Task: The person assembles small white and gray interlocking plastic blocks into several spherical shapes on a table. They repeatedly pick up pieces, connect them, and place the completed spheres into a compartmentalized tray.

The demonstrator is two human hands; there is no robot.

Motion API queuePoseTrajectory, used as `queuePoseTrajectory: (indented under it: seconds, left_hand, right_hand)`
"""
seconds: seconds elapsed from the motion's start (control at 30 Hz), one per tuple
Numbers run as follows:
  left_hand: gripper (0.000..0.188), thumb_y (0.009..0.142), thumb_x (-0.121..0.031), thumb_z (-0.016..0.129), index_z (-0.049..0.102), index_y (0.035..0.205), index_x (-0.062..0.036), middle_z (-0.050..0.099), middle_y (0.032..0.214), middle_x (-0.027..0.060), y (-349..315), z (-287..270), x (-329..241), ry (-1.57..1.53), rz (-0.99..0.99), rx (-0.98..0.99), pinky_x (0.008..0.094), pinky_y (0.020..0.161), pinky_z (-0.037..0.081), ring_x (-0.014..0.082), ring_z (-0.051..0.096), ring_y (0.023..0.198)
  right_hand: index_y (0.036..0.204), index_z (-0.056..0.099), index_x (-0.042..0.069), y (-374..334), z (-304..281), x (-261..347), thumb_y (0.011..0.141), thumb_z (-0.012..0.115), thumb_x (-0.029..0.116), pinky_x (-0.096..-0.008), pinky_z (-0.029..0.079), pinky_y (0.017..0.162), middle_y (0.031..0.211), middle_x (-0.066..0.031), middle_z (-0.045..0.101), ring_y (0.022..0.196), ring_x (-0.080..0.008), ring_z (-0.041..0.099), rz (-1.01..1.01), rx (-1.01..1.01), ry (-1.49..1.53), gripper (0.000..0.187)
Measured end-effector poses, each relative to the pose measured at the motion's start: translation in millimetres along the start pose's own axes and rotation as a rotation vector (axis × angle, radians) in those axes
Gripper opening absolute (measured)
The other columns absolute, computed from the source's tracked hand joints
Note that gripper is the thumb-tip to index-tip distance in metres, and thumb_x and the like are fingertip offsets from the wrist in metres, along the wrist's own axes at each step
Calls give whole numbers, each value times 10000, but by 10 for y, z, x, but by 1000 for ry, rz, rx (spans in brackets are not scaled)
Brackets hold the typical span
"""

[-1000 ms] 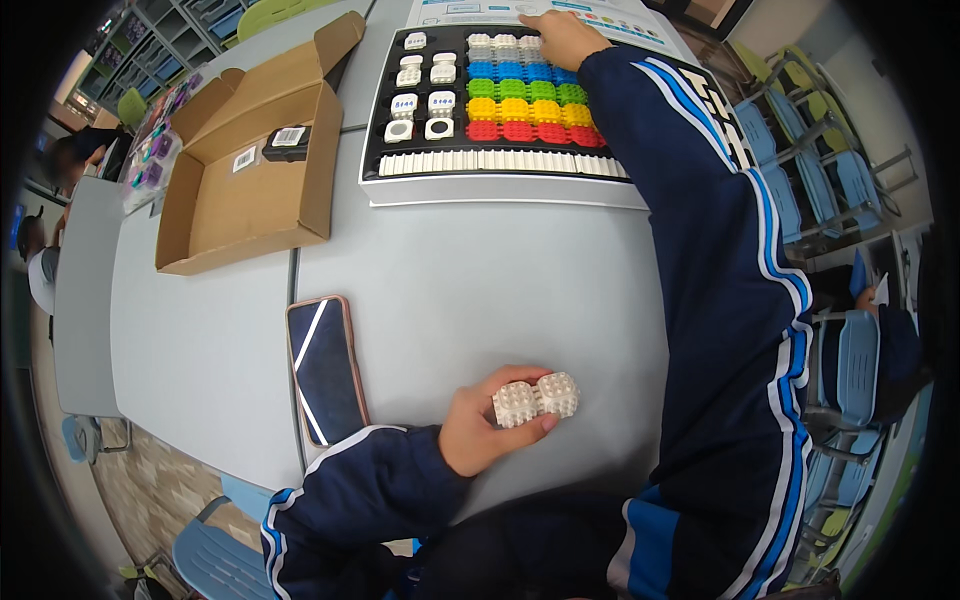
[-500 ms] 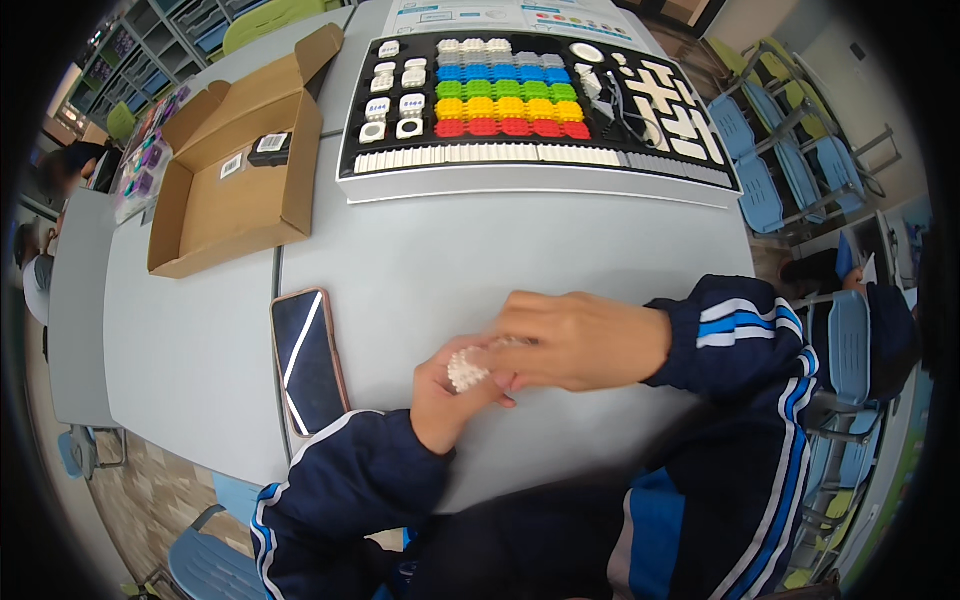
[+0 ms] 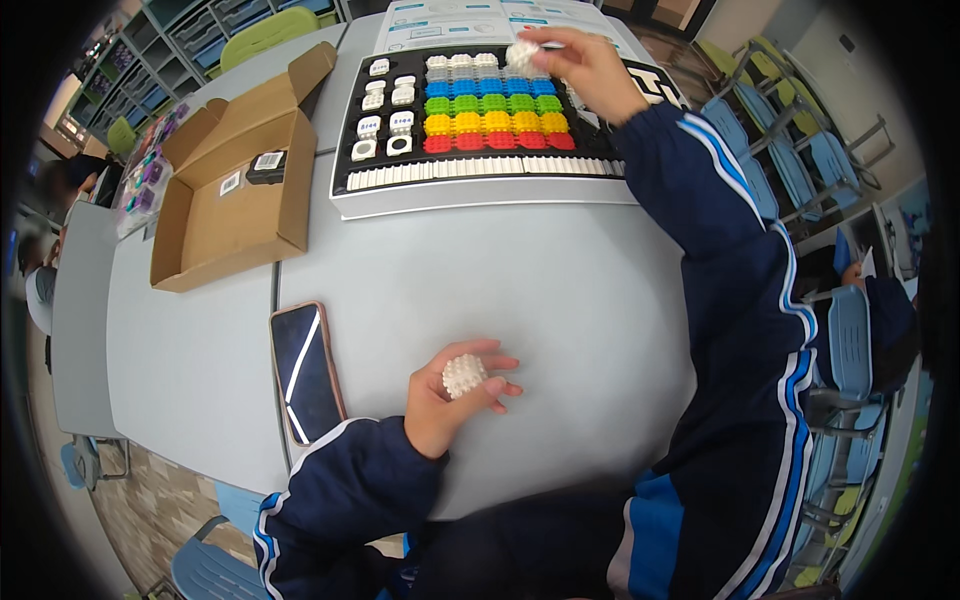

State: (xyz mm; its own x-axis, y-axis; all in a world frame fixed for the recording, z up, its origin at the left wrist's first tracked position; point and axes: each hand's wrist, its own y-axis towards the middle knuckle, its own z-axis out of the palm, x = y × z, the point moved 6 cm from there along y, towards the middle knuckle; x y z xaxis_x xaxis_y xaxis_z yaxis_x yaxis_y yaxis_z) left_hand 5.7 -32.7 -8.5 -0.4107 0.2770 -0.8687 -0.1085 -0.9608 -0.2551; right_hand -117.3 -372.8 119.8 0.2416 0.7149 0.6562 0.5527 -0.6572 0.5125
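My left hand is closed around a white studded building block, low over the near part of the table. Stretched out to the far side, my right hand pinches a second white studded block above the back of a building kit tray. Rows of white, grey, blue, green, yellow and red blocks fill the tray's middle. White cube modules sit at its left, and a strip of thin white pieces runs along the front. My right hand and sleeve hide much of its right side.
Left of the tray stands an open cardboard box with a small black item inside. A phone lies near my left forearm. An opened printed sheet is behind the tray. Chairs stand at the right, beyond the table.
My right hand has left my left hand and moved far forward over the tray, with a white block in its fingers. My left hand stays near, its white block more exposed.
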Motion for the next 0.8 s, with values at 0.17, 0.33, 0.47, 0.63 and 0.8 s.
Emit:
queuePoseTrajectory:
  seconds: [0.17, 0.33, 0.47, 0.63, 0.8]
  left_hand:
    - [412, 899, -35, 666, 532, 1286, 12, 660, 1141, 204, 8, 11, 8, -9, -48, 22, 327, 718, 575, 256, 701, 892]
    - [411, 899, -32, 677, 537, 1283, 8, 660, 1140, 201, -50, -52, -3, -23, -85, 8, 333, 741, 577, 247, 699, 888]
    - [412, 897, -34, 685, 537, 1280, 8, 659, 1136, 194, -41, -23, -8, -55, -108, 30, 336, 762, 577, 241, 698, 886]
    - [402, 900, -34, 681, 539, 1274, 8, 662, 1127, 187, -6, -1, -12, -82, -140, 46, 336, 770, 575, 234, 698, 875]
    - [403, 899, -18, 678, 534, 1274, 6, 655, 1137, 186, -30, -38, -7, -94, -150, 27, 325, 777, 572, 224, 695, 890]
  right_hand:
    - [1190, 708, 141, 687, 47, -835, 854, 735, 148, -385, 532, 881, 1093, -180, 694, 980, -308, 681, -70, -217, -514, 337]
    - [1197, 688, 86, 891, 471, -964, 891, 698, 127, -331, 534, 864, 1130, -156, 691, 1007, -232, 684, 11, -63, -713, 308]
    - [1113, 719, 100, 940, 459, -1291, 814, 770, 173, -450, 516, 919, 1088, -191, 696, 1023, -359, 665, 22, -96, -677, 311]
    - [1090, 723, 101, 955, 446, -1649, 798, 785, 211, -446, 524, 896, 1044, -168, 709, 996, -337, 676, -12, -132, -720, 319]
    - [1070, 733, 147, 886, 606, -1534, 792, 786, 238, -439, 535, 851, 1008, -142, 714, 958, -323, 681, 52, -134, -751, 297]
